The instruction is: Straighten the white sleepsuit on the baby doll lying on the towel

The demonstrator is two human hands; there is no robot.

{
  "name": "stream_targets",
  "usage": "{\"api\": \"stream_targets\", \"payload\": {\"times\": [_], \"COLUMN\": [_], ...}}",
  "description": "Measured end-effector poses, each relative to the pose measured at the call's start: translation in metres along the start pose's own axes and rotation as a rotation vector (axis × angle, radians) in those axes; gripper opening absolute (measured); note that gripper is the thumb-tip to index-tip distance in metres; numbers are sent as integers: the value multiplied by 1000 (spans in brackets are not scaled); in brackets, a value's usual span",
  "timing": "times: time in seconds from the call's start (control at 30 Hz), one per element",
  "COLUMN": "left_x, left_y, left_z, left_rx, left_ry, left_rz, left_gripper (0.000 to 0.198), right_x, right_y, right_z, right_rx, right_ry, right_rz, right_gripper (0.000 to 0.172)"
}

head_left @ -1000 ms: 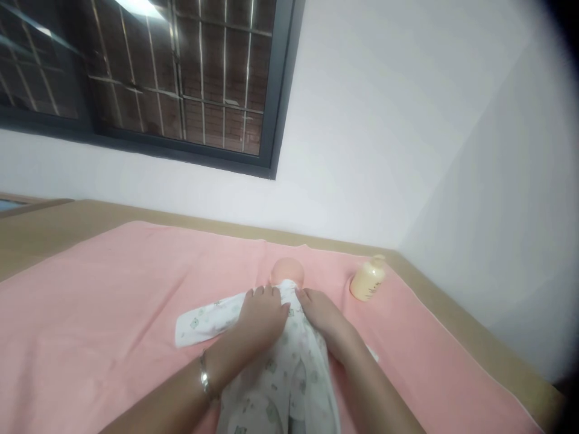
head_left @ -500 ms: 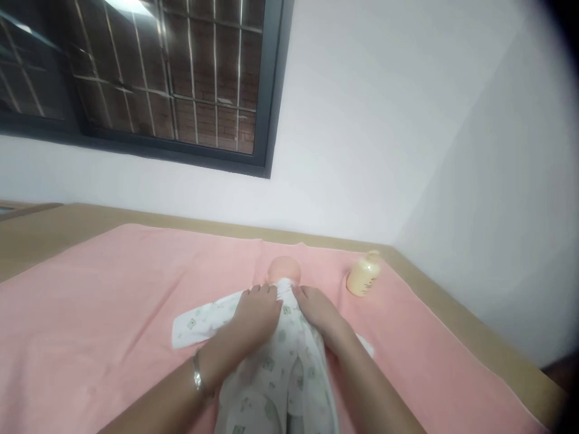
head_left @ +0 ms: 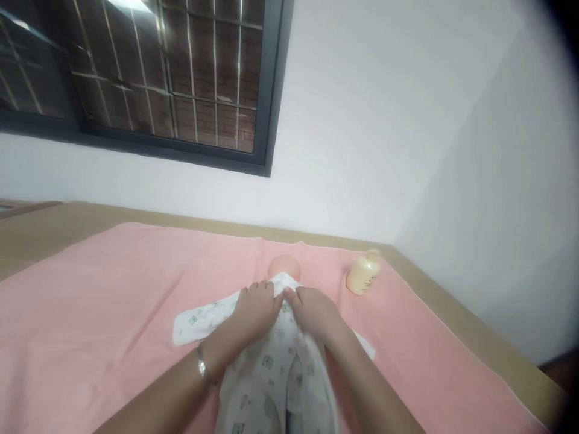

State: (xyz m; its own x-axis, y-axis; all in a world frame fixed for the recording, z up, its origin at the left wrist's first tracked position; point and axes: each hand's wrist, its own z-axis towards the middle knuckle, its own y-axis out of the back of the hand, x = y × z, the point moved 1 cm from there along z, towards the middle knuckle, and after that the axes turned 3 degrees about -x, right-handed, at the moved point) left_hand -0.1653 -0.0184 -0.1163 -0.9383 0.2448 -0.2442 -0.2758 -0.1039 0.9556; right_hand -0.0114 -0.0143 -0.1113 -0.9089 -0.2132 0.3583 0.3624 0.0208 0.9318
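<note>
A baby doll lies on its back on the pink cloth, only its bare head showing at the far end. Over it is a white baby garment with small green prints, one sleeve stretched out to the left and the other partly hidden behind my right wrist. My left hand, below a silver bracelet, is closed on the garment near the neckline, thumb pointing inward. Opposite it, my right hand pinches the neckline fabric. The two thumbs are almost together, just below the doll's head.
A pale yellow pump bottle stands to the right of the doll's head. The pink cloth covers most of a tan surface set against a white wall. Above it is a dark-framed window with bars.
My right hand has shifted slightly left, bringing the thumbs closer together. The garment's neckline now rises in a peak over the lower part of the doll's head. The bottle has not moved.
</note>
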Motion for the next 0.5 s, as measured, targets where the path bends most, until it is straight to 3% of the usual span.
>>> {"api": "stream_targets", "payload": {"times": [0.17, 0.4, 0.5], "left_x": [-10, 23, 23], "left_y": [-1, -7, -9], "left_z": [-9, 15, 17], "left_rx": [-61, 98, 76], "left_ry": [-98, 51, 40], "left_rz": [133, -229, -199], "left_gripper": [35, 54, 54], "right_x": [-19, 5, 2], "right_y": [-9, 7, 5], "right_z": [18, -7, -4], "right_rx": [25, 11, 9], "right_ry": [24, 30, 29], "right_rz": [142, 59, 43], "right_gripper": [74, 75, 75]}}
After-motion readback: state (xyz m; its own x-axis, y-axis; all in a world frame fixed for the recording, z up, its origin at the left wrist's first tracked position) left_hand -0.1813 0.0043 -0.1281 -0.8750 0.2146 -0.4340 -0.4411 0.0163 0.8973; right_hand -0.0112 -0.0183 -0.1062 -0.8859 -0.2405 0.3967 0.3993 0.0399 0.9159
